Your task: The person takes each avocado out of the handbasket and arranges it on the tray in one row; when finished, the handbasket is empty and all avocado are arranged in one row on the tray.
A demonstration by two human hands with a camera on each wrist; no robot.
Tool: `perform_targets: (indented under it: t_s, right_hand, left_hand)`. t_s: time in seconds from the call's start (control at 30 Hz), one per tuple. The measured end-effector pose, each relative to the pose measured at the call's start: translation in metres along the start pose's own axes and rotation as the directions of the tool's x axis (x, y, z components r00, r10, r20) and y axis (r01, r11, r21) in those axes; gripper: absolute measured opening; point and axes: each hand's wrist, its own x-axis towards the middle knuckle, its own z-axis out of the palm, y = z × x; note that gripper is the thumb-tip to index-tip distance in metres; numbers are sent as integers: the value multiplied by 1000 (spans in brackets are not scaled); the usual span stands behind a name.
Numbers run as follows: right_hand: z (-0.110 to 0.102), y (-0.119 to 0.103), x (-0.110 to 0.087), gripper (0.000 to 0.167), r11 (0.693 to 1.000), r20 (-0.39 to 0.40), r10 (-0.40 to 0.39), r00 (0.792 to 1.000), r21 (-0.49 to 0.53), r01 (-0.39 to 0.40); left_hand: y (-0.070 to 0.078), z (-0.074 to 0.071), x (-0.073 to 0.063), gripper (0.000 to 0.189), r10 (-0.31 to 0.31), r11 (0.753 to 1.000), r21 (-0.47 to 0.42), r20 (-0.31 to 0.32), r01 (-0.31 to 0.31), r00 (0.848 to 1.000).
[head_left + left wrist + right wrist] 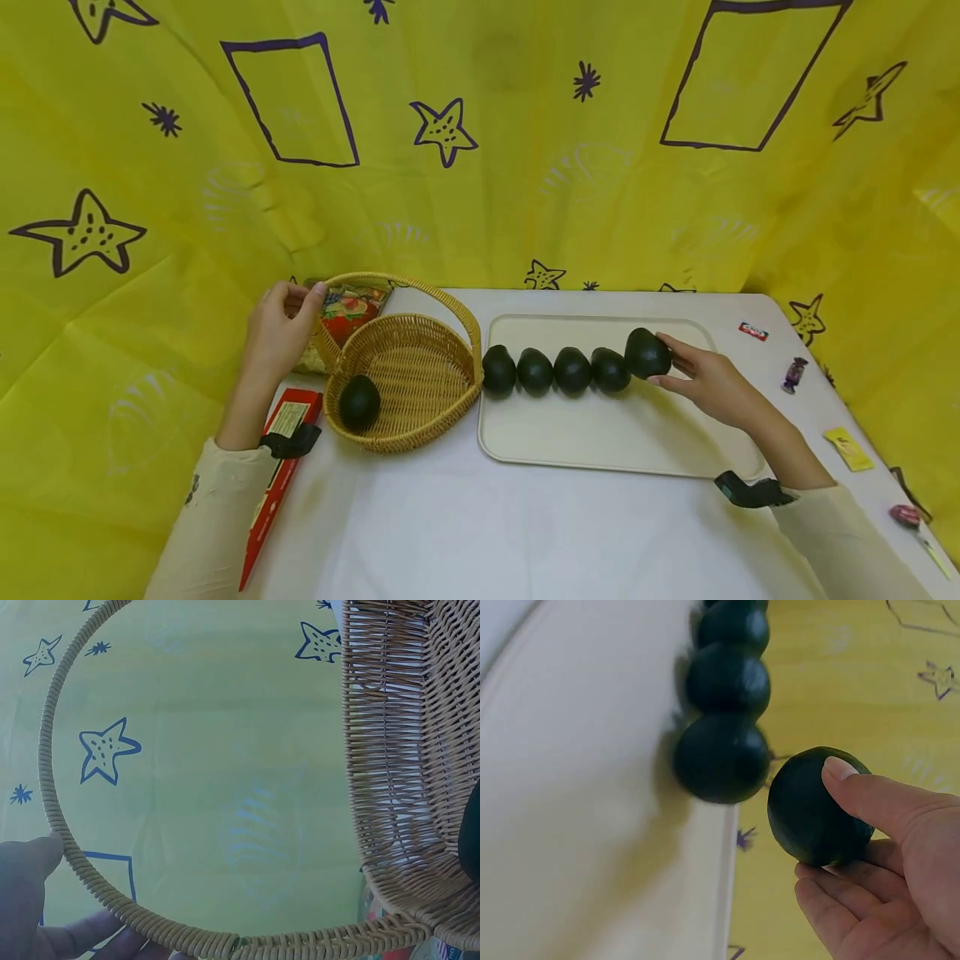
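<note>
My left hand grips the handle of a wicker basket at its upper left. One dark green avocado lies inside, at the basket's lower left. With thumb and fingertips my right hand holds another avocado, raised over the cream tray. Several avocados form a row across the tray, running from its left edge toward the held one. In the right wrist view, the held avocado is just apart from the row's end avocado, with the thumb over it and the fingers beneath.
A red box lies left of the basket, under my left forearm. Behind the basket is a colourful packet. Small wrapped sweets and a lollipop lie along the table's right side. A yellow patterned cloth hangs behind.
</note>
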Motion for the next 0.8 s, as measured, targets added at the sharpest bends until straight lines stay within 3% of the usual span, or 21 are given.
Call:
perform_targets:
  t_s: [0.37, 0.8]
  right_hand:
    - [9, 40, 8, 80, 998, 30, 68, 997, -14, -67]
    - [20, 38, 10, 81, 999, 67, 52, 996, -1, -52]
  left_hand:
    - [1, 0, 1, 68, 0, 1000, -5, -5, 0, 1000]
    - [-2, 1, 2, 67, 0, 1000, -8, -16, 0, 1000]
